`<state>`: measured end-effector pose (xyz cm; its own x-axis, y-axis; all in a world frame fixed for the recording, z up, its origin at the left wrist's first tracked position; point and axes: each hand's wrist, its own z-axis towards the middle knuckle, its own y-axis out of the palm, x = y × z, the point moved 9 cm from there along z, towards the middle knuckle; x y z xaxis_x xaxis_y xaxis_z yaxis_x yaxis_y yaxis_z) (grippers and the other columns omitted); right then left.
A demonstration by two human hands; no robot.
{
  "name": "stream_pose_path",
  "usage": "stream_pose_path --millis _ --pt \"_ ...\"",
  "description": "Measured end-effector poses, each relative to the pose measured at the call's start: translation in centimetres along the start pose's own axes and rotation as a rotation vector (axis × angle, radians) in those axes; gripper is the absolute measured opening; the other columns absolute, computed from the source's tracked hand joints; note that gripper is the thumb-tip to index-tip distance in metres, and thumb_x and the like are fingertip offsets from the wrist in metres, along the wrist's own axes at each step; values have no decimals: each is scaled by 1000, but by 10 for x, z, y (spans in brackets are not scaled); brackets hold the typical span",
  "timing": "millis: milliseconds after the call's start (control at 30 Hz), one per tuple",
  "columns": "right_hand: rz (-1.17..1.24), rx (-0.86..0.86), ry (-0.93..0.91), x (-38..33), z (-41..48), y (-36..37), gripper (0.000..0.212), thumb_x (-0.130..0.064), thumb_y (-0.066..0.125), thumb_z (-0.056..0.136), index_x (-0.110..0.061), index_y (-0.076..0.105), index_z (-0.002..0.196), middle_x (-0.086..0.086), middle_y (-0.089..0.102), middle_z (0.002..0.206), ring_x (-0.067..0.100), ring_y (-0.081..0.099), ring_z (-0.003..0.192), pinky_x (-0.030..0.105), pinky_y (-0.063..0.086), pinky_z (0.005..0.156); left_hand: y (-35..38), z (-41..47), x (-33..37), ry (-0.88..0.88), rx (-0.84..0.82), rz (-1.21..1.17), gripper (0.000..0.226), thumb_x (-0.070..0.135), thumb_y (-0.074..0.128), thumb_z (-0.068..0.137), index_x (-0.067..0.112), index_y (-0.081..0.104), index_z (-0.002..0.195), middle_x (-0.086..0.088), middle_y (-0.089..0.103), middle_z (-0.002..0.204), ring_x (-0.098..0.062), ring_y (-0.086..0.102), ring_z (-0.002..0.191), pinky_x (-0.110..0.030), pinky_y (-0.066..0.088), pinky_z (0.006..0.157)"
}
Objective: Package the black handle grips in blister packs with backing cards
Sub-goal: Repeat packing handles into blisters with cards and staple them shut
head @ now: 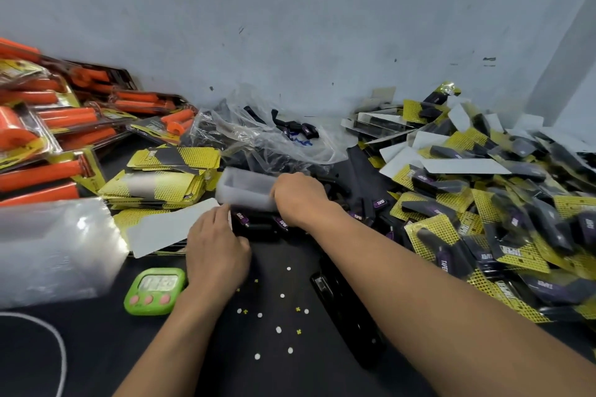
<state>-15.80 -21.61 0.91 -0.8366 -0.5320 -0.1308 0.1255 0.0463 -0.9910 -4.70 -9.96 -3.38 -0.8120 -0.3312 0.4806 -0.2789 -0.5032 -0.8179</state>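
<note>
The right hand [298, 200] gripped a blister [245, 188]; the left hand [217, 250] (grasp unclear) lay over grips [258, 229].

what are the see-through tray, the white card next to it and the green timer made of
Blister tray: thin clear plastic, slightly frosted, see-through. White card: likely paperboard, matte, flat, thin edge. Green timer: probably hard moulded plastic, glossy highlights.
</note>
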Motion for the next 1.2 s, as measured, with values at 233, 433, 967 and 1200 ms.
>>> stream_pose_path --millis 233,433,967,1200 --pt "33 251 123 3 -11 -26 15 -12 72 83 -19 70 96 8 75 102 30 71 97 32 41 72 -1 -2 -4 -22 17 -54 66 8 67 80 7 51 145 -14 61 137 -35 51 128 -43 34 113" --pt "334 112 176 13 -11 -20 12 -24 73 81 -16 78 88 3 75 90 27 69 91 39 60 82 -1 -2 -3 -12 20 -33 69 12 68 81 8 48 147 -14 62 134 -35 51 125 -45 34 114" --pt "304 857 -87 -23 -154 -89 14 -28 86 69 -29 74 61 -14 57 54 3 20 71 30 47 71 -8 0 -20 -104 -5 245 62 18 59 86 19 45 147 -4 61 137 -22 50 133 -39 25 114" --pt "-125 154 -73 -52 -182 5 23 -33 73 79 -25 52 73 3 70 73 24 64 71 44 42 94 -26 -5 -14 -73 99 91 58 1 62 76 18 65 132 -7 69 127 -30 59 120 -41 30 109"
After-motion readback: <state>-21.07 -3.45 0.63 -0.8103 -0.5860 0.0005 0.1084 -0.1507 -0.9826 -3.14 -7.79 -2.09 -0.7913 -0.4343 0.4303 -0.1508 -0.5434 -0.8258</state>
